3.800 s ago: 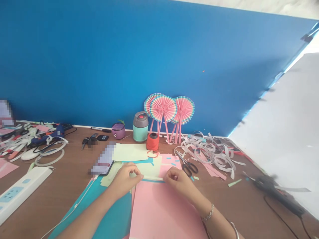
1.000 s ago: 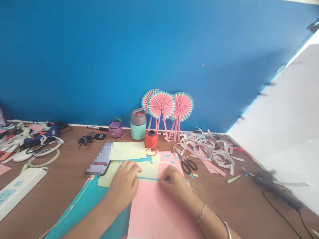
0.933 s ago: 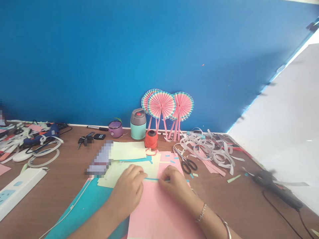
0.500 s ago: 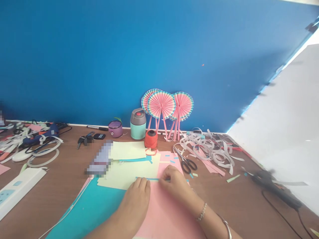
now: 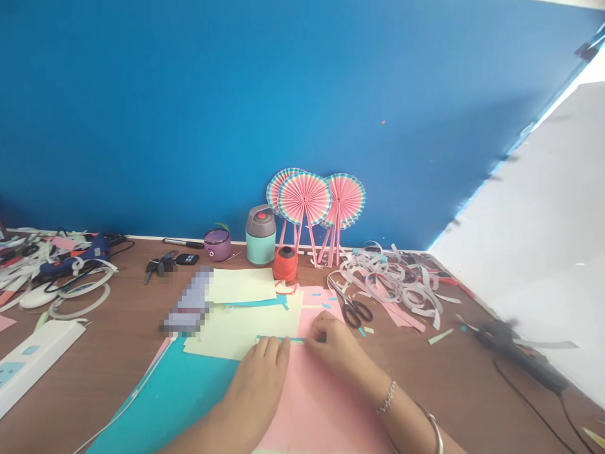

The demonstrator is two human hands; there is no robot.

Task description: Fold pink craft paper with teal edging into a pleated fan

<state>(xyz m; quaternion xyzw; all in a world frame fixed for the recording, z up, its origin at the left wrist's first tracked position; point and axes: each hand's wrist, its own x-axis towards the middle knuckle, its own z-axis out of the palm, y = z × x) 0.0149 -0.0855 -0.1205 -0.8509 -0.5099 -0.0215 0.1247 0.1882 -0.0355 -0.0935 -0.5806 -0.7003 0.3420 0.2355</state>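
Observation:
A pink paper sheet (image 5: 321,397) lies in front of me, with a narrow blue paper strip (image 5: 297,340) along its far edge. My left hand (image 5: 262,384) rests flat on the sheet's left side, fingers stretched out, their tips at the strip's left end. Further right, my right hand (image 5: 338,345) has its fingers curled closed on the strip; the fingertips are partly hidden. Under and beyond the hands are pale yellow sheets (image 5: 212,337) and a large turquoise sheet (image 5: 170,391).
Black-handled scissors (image 5: 358,313) lie beside a pile of curled white strips (image 5: 397,284). Pink pleated paper fans (image 5: 305,198) stand against the blue wall. Nearby are a red spool (image 5: 285,265), a turquoise jar (image 5: 261,243), a black glue gun (image 5: 515,356) and a white power strip (image 5: 40,359).
My right hand has slid slightly right along the blue strip, still closed. The left fingertips have shifted slightly right. The view has turned a little.

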